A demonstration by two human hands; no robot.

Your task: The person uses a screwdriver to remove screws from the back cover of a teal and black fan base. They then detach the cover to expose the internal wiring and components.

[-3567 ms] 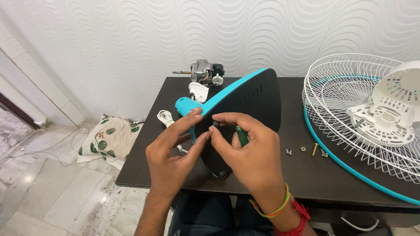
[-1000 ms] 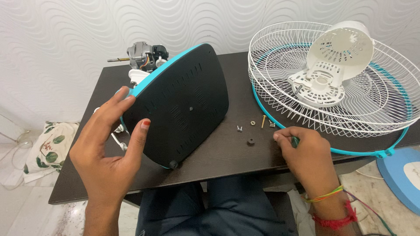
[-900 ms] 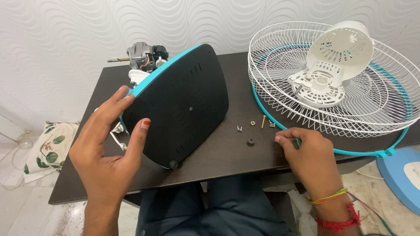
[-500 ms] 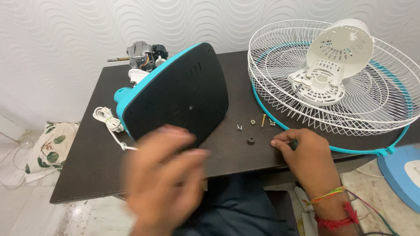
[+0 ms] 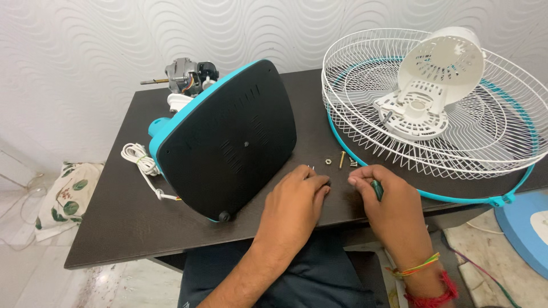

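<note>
My left hand (image 5: 297,202) lies on the dark table (image 5: 114,228), its fingertips curled down just below the loose screws (image 5: 341,161). They cover the spot where a small black rubber foot lay; the foot is hidden, and I cannot see a grip. My right hand (image 5: 391,199) rests beside it, closed around a green-handled screwdriver (image 5: 377,189). The fan base (image 5: 228,142), black underside with a teal rim, stands tilted on the table left of both hands, untouched. One black foot (image 5: 224,217) sits at its lower corner.
A white wire fan grille with a teal ring (image 5: 365,91) lies at the right, holding a white motor housing (image 5: 439,74). A bare motor (image 5: 185,74) and a coiled white cord (image 5: 137,155) are behind the base. A patterned cloth (image 5: 63,194) lies on the floor.
My left hand let go of the fan base and swept right to the spot by the screws, covering the small black foot. My right hand barely shifted and keeps the screwdriver.
</note>
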